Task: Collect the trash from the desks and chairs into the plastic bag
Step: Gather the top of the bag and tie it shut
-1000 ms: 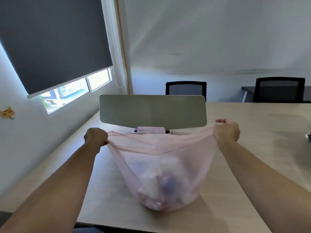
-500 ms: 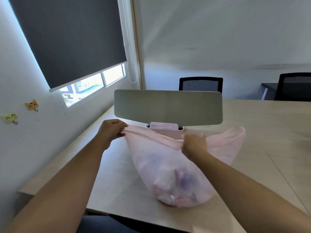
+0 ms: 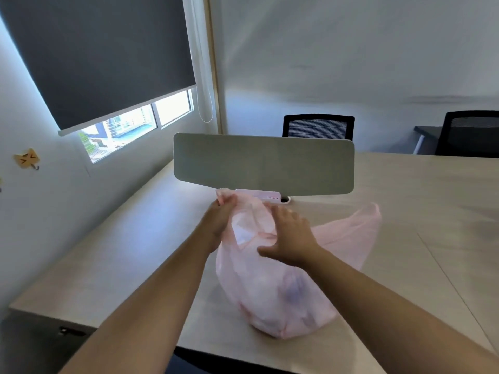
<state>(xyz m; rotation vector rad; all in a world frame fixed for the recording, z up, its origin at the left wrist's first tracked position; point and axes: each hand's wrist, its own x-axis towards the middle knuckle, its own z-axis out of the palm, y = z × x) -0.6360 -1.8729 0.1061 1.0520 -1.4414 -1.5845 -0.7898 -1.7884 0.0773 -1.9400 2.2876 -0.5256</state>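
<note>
Plainly, the pink plastic bag (image 3: 270,292) sits on the counter (image 3: 135,252) just below both hands, its bottom bulging with trash (image 3: 291,295). The left hand (image 3: 221,214) pinches one handle bunched up at the bag's far top, while the right hand (image 3: 290,237) rests on the bag's upper side with fingers straight and spread, gripping nothing. The other handle (image 3: 364,222) trails loose to the right of the right hand, so that hand is nearer and would, I judge, reach rightward for it.
</note>
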